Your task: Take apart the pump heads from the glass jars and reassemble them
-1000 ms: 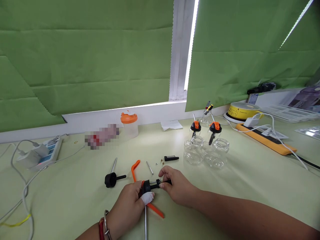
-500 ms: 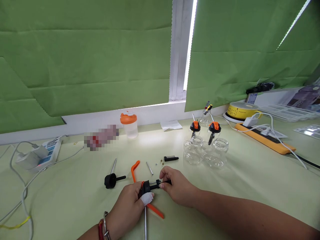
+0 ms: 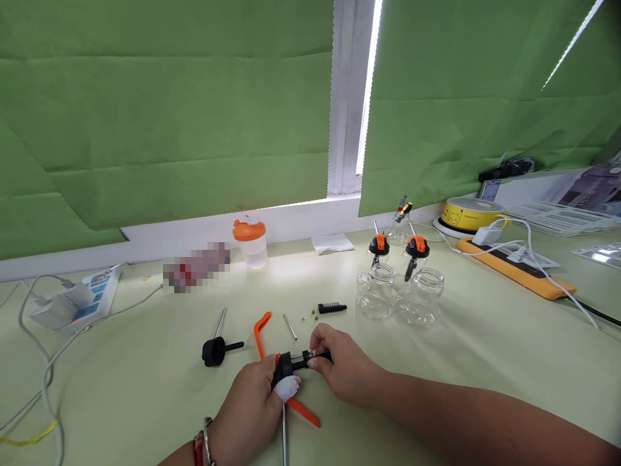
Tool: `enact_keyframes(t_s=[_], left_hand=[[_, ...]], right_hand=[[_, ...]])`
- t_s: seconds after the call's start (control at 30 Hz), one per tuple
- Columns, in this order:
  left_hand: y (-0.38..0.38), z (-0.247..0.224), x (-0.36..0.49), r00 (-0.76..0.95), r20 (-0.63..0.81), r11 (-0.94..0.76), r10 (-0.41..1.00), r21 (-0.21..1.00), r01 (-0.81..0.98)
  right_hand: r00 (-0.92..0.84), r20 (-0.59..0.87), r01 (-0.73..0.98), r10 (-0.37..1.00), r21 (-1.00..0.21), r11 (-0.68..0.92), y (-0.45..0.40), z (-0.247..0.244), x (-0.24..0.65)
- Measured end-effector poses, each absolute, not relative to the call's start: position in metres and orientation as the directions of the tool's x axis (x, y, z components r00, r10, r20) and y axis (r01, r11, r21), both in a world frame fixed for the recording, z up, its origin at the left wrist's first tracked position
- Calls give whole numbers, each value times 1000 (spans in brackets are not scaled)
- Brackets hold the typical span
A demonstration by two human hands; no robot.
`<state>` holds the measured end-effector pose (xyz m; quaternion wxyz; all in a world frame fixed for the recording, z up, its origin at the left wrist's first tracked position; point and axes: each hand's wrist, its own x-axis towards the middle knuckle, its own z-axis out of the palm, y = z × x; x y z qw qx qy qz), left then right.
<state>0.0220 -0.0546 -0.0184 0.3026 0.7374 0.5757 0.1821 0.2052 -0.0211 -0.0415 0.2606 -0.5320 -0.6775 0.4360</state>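
Note:
My left hand (image 3: 255, 395), its thumb wrapped in white, is closed round a black part (image 3: 285, 367) with a metal rod pointing down. An orange strip (image 3: 303, 412) sticks out below that hand. My right hand (image 3: 342, 366) pinches the black right end of the same part. Left of my hands lies a black cap piece with a rod (image 3: 214, 351). Beyond them are an orange curved piece (image 3: 261, 329), a thin metal pin (image 3: 290, 326), a few tiny bits (image 3: 314, 313) and a black piece with a spring (image 3: 332, 308).
Clear glass jars (image 3: 419, 298) and two orange-black tops (image 3: 417, 246) stand right of centre. An orange-lidded cup (image 3: 251, 243) and white paper (image 3: 332, 243) are at the back. Power strips with cables lie left (image 3: 97, 299) and right (image 3: 519, 268), near a yellow round container (image 3: 469, 214).
My left hand has shifted very slightly to the right with the held part. My right hand keeps its pinch almost in place.

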Motion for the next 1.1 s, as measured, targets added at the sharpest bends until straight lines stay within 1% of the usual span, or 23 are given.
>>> enact_keyframes(t_s=[0.07, 0.23, 0.4, 0.67, 0.8, 1.0, 1.1], left_hand=[[-54, -18, 22, 278, -91, -149, 956, 664, 733], [-54, -17, 22, 285, -106, -138, 953, 684, 716], [-54, -17, 23, 258, -129, -98, 958, 694, 713], [-53, -16, 23, 271, -116, -113, 955, 706, 699], [-54, -17, 23, 280, -113, -110, 953, 734, 670], [-54, -22, 20, 236, -130, -67, 963, 734, 675], [-53, -23, 19, 210, -162, -5, 964, 780, 626]], right_hand=[[-307, -95, 485, 947, -871, 70, -21, -41, 206], [-324, -145, 479, 935, -877, 31, -21, -40, 205], [-326, -117, 472, 938, -880, 55, -22, -40, 206], [-333, -129, 470, 934, -882, 45, -20, -42, 206], [-311, -132, 471, 941, -882, 32, -22, -38, 207], [-324, -140, 453, 936, -891, 23, -21, -40, 209], [-330, -138, 447, 934, -894, 26, -19, -43, 210]])
